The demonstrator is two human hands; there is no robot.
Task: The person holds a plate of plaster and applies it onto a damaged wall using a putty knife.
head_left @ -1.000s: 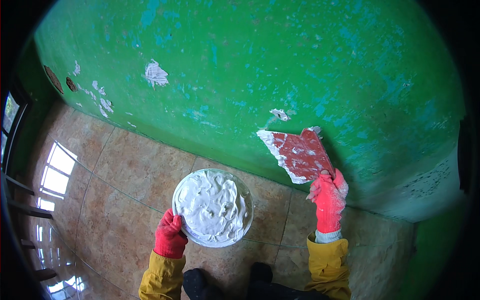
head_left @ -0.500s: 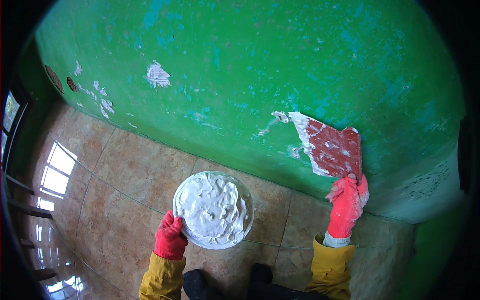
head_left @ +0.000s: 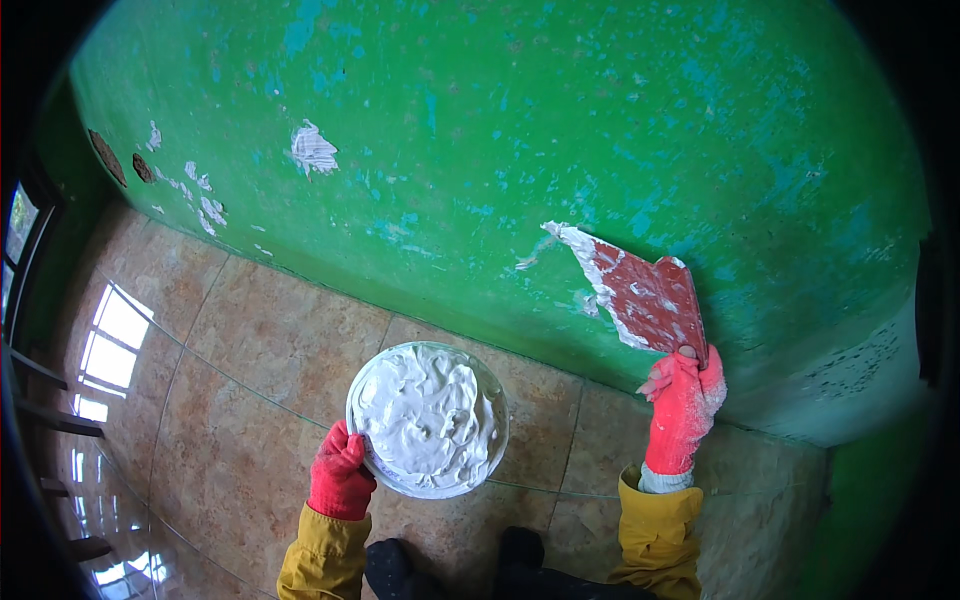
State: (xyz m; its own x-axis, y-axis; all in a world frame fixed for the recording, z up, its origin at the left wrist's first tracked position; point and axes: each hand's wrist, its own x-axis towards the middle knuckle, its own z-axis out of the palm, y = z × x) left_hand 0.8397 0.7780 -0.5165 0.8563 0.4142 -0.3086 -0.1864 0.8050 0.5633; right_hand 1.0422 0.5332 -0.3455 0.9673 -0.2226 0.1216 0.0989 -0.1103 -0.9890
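In a red glove, my left hand (head_left: 340, 472) grips the rim of a round, clear-edged tub of white putty (head_left: 428, 420), held over the floor. The putty's surface is thick and ridged. My right hand (head_left: 684, 410), in a red glove dusted white, is closed on the lower end of a reddish-brown putty spreader (head_left: 648, 298). White putty coats the spreader's left edge, which lies against the green wall (head_left: 450, 120). The spreader's upper left corner covers part of a white smear there. Another small putty smear (head_left: 590, 304) shows just left of the blade.
Farther left on the wall is a white putty patch (head_left: 314, 149), with smaller white spots and two brown holes (head_left: 143, 168) beyond. Brown floor tiles (head_left: 270, 330) reflect window light. Dark furniture bars (head_left: 60, 418) stand at the left edge. My feet (head_left: 400, 568) are below the tub.
My right hand and the spreader have shifted slightly left along the wall, and the blade now covers more of the white smear. My left hand and the tub have hardly moved.
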